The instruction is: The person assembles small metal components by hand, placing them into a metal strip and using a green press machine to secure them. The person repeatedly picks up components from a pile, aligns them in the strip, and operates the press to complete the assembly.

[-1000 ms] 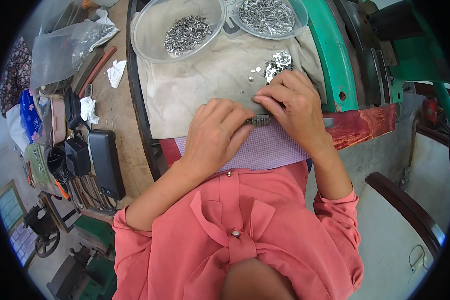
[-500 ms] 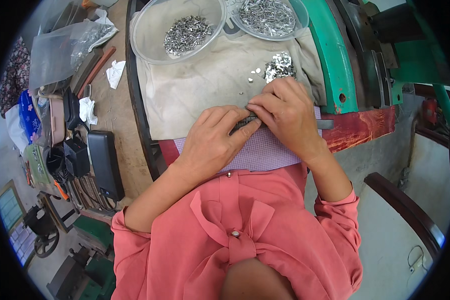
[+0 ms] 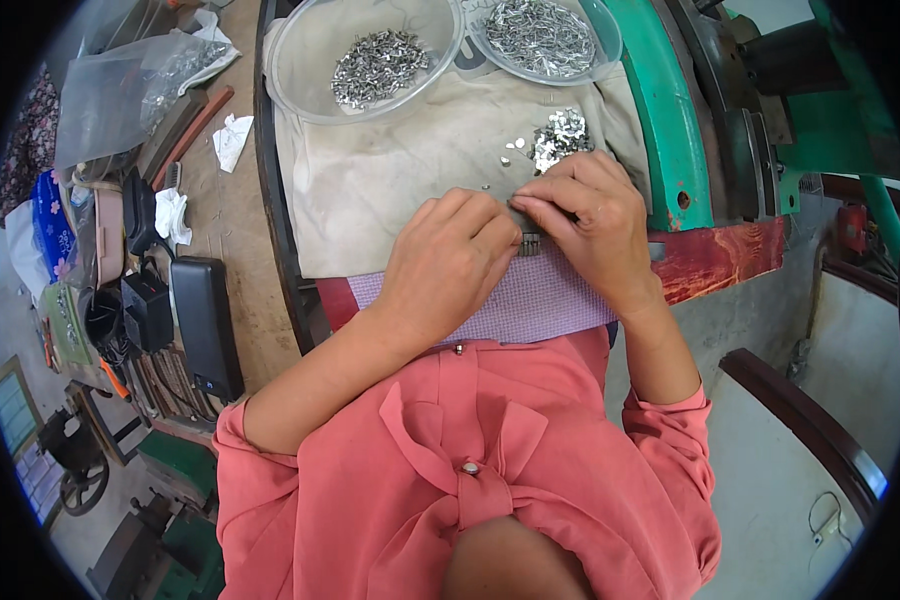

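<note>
Between my hands, above the checked purple cloth (image 3: 505, 300), lies a dark metal bar with narrow slots (image 3: 531, 244). My left hand (image 3: 452, 248) is closed over its left part, fingers curled and thumb hidden. With thumb and index finger pinched together, my right hand (image 3: 592, 215) is just above the bar; anything between those fingertips is too small to make out. The bar's right end (image 3: 657, 251) shows past my right wrist. Just beyond my right hand is a heap of small shiny metal pieces (image 3: 562, 138), with a few loose ones beside it on the beige cloth (image 3: 390, 190).
Two clear plastic tubs, a left one (image 3: 300, 95) and a right one (image 3: 610, 55), hold small metal parts at the back. A green machine frame (image 3: 675, 130) borders the right. A black box (image 3: 208, 325), papers and bags crowd the left bench.
My left hand has rolled over the bar, hiding its thumb. My right hand has shifted slightly right, opening a gap between the hands where the bar's slots show.
</note>
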